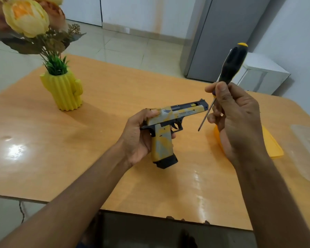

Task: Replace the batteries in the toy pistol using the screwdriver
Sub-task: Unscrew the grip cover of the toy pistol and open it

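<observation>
My left hand (136, 136) grips the yellow-and-grey toy pistol (170, 129) around its rear and grip, above the wooden table (97, 140). The barrel points right and the black magazine base points down toward me. My right hand (238, 119) holds a screwdriver (230, 68) with a black handle and yellow cap. The handle stands up and to the right, and the thin shaft slants down-left. Its tip hangs just right of the trigger guard, apart from the pistol.
A yellow cactus-shaped vase (64, 90) with artificial flowers stands at the table's back left. A yellow flat lid (272, 145) lies under my right hand, and a clear plastic container (308, 151) sits at the right edge. A grey cabinet (222, 33) stands behind the table.
</observation>
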